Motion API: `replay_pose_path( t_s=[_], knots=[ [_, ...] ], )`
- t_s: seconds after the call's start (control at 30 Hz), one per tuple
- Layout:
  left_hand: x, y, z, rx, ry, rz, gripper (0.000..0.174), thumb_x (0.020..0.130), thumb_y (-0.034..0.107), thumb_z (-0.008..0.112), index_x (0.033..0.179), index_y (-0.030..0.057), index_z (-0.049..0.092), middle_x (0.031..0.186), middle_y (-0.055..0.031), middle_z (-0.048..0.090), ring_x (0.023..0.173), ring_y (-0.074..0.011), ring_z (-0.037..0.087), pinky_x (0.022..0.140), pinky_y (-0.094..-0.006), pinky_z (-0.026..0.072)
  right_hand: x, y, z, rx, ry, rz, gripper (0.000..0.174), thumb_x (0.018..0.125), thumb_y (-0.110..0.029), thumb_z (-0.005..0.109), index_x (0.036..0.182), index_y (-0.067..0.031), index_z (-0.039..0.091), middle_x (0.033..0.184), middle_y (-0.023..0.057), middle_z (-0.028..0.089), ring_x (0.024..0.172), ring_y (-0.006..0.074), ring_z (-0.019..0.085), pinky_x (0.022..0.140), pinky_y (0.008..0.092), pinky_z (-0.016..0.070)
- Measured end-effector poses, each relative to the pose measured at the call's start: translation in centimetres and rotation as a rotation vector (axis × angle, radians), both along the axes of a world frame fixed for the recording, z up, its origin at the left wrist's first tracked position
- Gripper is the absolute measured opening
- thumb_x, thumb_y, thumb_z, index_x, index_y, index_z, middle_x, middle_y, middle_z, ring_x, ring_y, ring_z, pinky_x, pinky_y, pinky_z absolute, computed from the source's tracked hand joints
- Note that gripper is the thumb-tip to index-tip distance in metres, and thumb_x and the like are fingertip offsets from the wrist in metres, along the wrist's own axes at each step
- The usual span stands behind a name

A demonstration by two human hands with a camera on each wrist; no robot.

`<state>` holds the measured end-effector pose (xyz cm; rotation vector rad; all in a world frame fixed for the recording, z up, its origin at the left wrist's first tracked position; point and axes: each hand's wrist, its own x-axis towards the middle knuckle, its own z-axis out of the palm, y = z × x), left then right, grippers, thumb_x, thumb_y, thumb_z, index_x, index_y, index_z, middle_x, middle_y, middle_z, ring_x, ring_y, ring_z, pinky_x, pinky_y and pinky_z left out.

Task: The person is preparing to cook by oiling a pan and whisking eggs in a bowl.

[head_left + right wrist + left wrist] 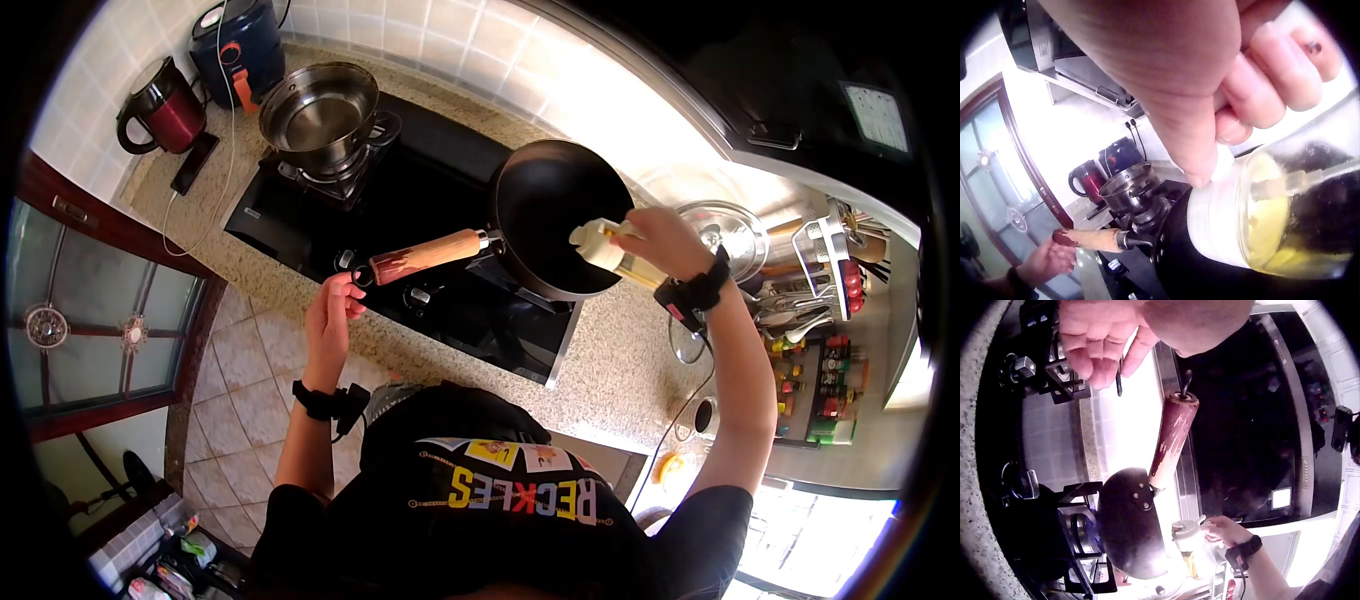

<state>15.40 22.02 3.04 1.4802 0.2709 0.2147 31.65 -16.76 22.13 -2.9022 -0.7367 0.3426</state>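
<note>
My right hand grips the white handle of a clear oil dispenser, tilted over the wok with its white top toward the pan. Yellow oil lies along the inside of the dispenser near its top. The black wok sits on the right side of the hob, its wooden handle pointing left toward me. Just off the ring at the handle's end is my left hand, its fingers loosely bent around nothing. In the left wrist view those fingers appear apart from the handle.
A steel pot stands on the left burner. Behind it are a dark blue air fryer and a red kettle, with a phone alongside. A glass lid leans right of the wok, near the utensil rack.
</note>
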Motion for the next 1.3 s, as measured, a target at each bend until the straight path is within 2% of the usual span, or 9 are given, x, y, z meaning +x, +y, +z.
replay_pose_path(
  t_s=[0.23, 0.3, 0.33, 0.43, 0.47, 0.63, 0.73, 0.97, 1.3],
  knots=[
    [-0.3, 0.7, -1.1, 0.001, 0.007, 0.01, 0.036, 0.103, 0.03, 0.037, 0.109, 0.0031, 0.06, 0.089, -0.0025, 0.059, 0.074, -0.0087, 0.054, 0.068, -0.0221, 0.0448, 5.5, 1.6, -1.6, -0.006, -0.166, -0.016, 0.039, 0.084, -0.039, 0.065, 0.085, 0.0002, 0.064, 0.079, 0.021, 0.063, 0.078, 0.0378, 0.062, 0.072, 0.0443, 0.0487],
    [-0.4, 0.9, -1.2, -0.001, 0.017, 0.022, 0.037, 0.103, 0.031, 0.037, 0.107, 0.0029, 0.061, 0.088, -0.0024, 0.06, 0.074, -0.0089, 0.054, 0.068, -0.0221, 0.0449, 6.7, 1.0, -0.5, -0.204, -0.238, 0.166, 0.041, 0.084, -0.04, 0.065, 0.088, 0.0004, 0.065, 0.082, 0.0208, 0.064, 0.079, 0.0363, 0.063, 0.073, 0.0439, 0.0494],
    [-0.5, 1.0, -1.2, 0.006, 0.017, 0.02, 0.038, 0.103, 0.031, 0.037, 0.106, 0.003, 0.061, 0.088, -0.0025, 0.06, 0.074, -0.0089, 0.055, 0.068, -0.022, 0.0448, 6.7, 1.5, 0.5, -0.134, -0.121, -0.123, 0.042, 0.083, -0.04, 0.066, 0.087, 0.0017, 0.066, 0.082, 0.0211, 0.065, 0.079, 0.035, 0.064, 0.073, 0.0424, 0.0499],
    [-0.6, 1.2, -1.6, 0.001, 0.011, 0.018, 0.038, 0.103, 0.032, 0.037, 0.105, 0.0033, 0.062, 0.088, -0.0028, 0.06, 0.074, -0.009, 0.055, 0.067, -0.0218, 0.0445, 7.9, -2.0, 0.4, -0.038, -0.158, -0.307, 0.043, 0.081, -0.039, 0.066, 0.082, 0.0039, 0.065, 0.08, 0.0226, 0.065, 0.077, 0.0358, 0.064, 0.072, 0.0418, 0.0498],
    [-0.6, 1.2, -1.8, -0.009, 0.008, 0.017, 0.038, 0.103, 0.031, 0.037, 0.105, 0.0035, 0.062, 0.088, -0.0031, 0.06, 0.073, -0.0089, 0.055, 0.067, -0.0217, 0.0444, 10.2, -6.3, -1.7, -0.151, -0.249, -0.081, 0.043, 0.081, -0.038, 0.066, 0.082, 0.0049, 0.064, 0.081, 0.0235, 0.065, 0.078, 0.0365, 0.064, 0.073, 0.0429, 0.0495],
    [-0.4, 0.9, -2.4, 0.028, -0.016, -0.001, 0.037, 0.103, 0.03, 0.037, 0.105, 0.0036, 0.063, 0.087, -0.0035, 0.061, 0.072, -0.0089, 0.055, 0.065, -0.0218, 0.0446, 6.6, -9.5, -0.5, -0.141, -0.142, -0.239, 0.044, 0.08, -0.038, 0.066, 0.083, 0.0065, 0.064, 0.078, 0.0251, 0.063, 0.075, 0.0367, 0.063, 0.073, 0.0429, 0.0491],
    [-0.2, 0.8, -2.9, 0.041, -0.008, -0.015, 0.037, 0.103, 0.03, 0.037, 0.104, 0.0034, 0.063, 0.086, -0.0035, 0.062, 0.071, -0.0087, 0.056, 0.064, -0.0219, 0.0446, 5.0, -10.7, -1.5, -0.283, -0.092, -0.099, 0.046, 0.082, -0.039, 0.066, 0.084, 0.0068, 0.064, 0.078, 0.0249, 0.062, 0.074, 0.0353, 0.062, 0.072, 0.0435, 0.0479],
    [0.2, 0.5, -3.2, 0.052, 0.007, -0.043, 0.037, 0.103, 0.031, 0.038, 0.103, 0.0038, 0.063, 0.086, -0.0028, 0.063, 0.071, -0.0079, 0.056, 0.063, -0.021, 0.0439, -0.4, -0.5, 1.0, -0.132, -0.015, -0.024, 0.044, 0.082, -0.04, 0.066, 0.081, 0.0045, 0.062, 0.078, 0.0241, 0.062, 0.079, 0.0384, 0.062, 0.071, 0.0446, 0.0474],
    [-0.8, 1.4, -3.5, 0.074, -0.025, -0.008, 0.03, 0.101, 0.024, 0.039, 0.104, 0.0067, 0.063, 0.086, -0.002, 0.061, 0.072, -0.0088, 0.055, 0.065, -0.0225, 0.0442, 6.5, 3.0, -0.3, -0.029, -0.203, -0.064, 0.046, 0.084, -0.041, 0.063, 0.083, 0.0046, 0.065, 0.083, 0.0248, 0.064, 0.081, 0.0389, 0.063, 0.073, 0.0449, 0.0495]
  ],
)
